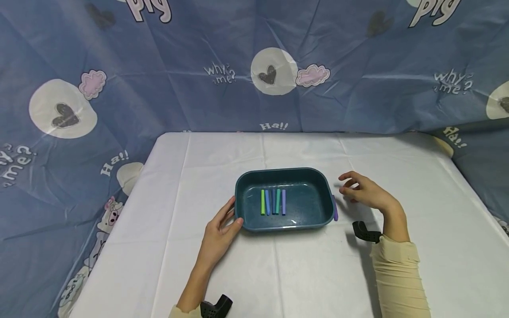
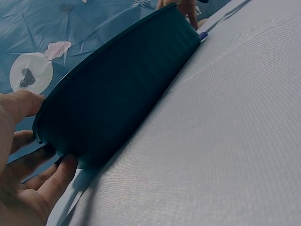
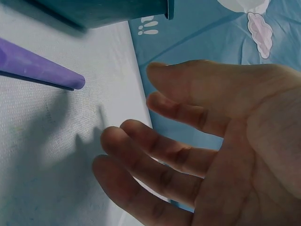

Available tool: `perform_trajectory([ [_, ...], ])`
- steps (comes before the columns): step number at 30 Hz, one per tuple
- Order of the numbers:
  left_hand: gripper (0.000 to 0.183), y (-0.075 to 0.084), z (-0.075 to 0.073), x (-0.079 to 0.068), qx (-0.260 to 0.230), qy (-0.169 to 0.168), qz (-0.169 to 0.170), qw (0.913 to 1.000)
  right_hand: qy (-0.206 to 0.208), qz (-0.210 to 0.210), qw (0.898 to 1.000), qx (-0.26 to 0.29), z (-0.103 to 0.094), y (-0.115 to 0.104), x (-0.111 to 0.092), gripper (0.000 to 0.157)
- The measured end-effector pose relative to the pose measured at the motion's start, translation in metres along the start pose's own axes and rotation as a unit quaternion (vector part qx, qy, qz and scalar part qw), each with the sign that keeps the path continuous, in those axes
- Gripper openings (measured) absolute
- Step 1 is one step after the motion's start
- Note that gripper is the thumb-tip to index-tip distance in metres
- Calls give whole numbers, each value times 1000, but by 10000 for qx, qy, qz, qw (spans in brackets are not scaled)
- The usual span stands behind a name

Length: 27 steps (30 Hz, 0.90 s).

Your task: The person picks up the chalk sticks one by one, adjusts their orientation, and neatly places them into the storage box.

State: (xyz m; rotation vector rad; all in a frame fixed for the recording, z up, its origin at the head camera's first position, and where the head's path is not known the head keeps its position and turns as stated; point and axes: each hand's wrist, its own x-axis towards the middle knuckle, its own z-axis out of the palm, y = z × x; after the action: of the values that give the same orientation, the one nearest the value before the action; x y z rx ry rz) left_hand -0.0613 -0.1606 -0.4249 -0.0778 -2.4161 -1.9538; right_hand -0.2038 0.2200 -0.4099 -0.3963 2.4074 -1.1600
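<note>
A dark teal plastic tray [image 1: 286, 229] sits on the white-covered table. My left hand [image 1: 216, 238] holds its left end. In the left wrist view the thumb [image 2: 26, 104] is at the rim and the fingertips touch the outer wall. Several slim coloured sticks lie side by side in the tray, from a lime-green stick [image 1: 263, 202] to a lavender stick [image 1: 284, 202]. Outside its right end, a purple stick [image 1: 336, 208] lies on the cloth. My right hand [image 1: 367, 192] hovers right of that stick, apart from it, fingers loosely bent and holding nothing [image 3: 202, 146].
White cloth [image 1: 310, 274] covers the table. A blue printed curtain [image 1: 179, 97] hangs behind and down the left side. Black wrist mounts [image 1: 366, 232] sit on both forearms.
</note>
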Motion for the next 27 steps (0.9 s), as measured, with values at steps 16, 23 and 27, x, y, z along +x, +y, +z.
perform_trajectory([
  [16, 59, 0, 0, 1, 87, 16, -99, 9999, -400, 281, 9987, -161, 4, -1, 4, 43],
  [23, 59, 1, 0, 0, 140, 24, -101, 9998, -425, 21, 9977, -524, 18, -1, 13, 35],
  [27, 59, 0, 0, 0, 133, 29, -96, 9999, -284, -163, 9954, -900, 25, -4, 16, 37],
])
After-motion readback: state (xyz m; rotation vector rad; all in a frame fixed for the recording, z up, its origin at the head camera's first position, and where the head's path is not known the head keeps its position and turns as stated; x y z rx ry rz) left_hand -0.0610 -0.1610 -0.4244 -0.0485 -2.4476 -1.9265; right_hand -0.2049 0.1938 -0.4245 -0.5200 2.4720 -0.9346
